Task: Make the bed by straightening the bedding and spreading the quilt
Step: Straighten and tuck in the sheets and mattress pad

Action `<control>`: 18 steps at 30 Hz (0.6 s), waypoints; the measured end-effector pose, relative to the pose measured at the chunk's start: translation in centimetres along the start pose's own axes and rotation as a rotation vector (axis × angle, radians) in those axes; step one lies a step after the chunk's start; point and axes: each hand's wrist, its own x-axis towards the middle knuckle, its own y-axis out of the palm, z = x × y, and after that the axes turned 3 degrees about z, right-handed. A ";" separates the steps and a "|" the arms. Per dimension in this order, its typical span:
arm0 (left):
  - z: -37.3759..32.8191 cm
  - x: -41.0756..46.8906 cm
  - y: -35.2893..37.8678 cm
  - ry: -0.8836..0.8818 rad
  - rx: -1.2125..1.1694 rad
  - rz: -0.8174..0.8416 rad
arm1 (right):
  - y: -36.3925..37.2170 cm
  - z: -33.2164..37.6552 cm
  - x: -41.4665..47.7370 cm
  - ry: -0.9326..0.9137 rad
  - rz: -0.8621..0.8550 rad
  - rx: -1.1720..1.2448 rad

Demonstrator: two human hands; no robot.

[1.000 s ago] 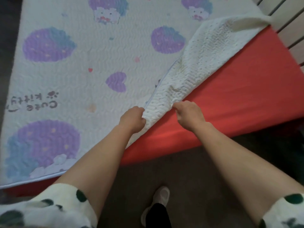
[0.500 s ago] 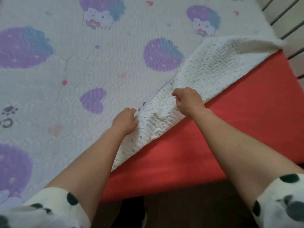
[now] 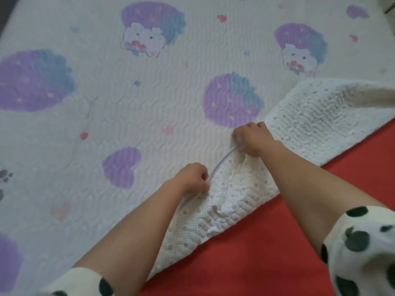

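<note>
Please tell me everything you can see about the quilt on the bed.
The quilt is white padded fabric with wavy stitching, printed with purple-blue strawberries, hearts and cartoon animals. It lies mostly flat, but one side is folded back, showing a dotted white underside and baring the red sheet. The left hand and right hand grip its piped edge.

A matt, wave-stitched cloth quilt (image 3: 171, 99), its folded-back underside dotted and nubbly, over a smooth red sheet (image 3: 267, 253).

Under soft, even light, a dark grey strip (image 3: 3, 7) edges the upper left corner. A pale grey patch (image 3: 391, 3) sits at the upper right.
</note>
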 end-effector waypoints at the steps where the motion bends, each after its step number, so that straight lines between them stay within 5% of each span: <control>1: -0.3 -0.2 -0.3 0.025 -0.042 0.031 | -0.3 -0.4 0.1 -0.015 0.015 -0.009; 10: -4.9 -4.6 1.2 0.115 -0.135 0.239 | -1.8 -3.9 -6.0 -0.064 0.147 0.046; 18: -9.6 -11.8 9.9 0.118 -0.126 0.303 | 1.5 -7.0 -20.3 -0.225 0.210 -0.002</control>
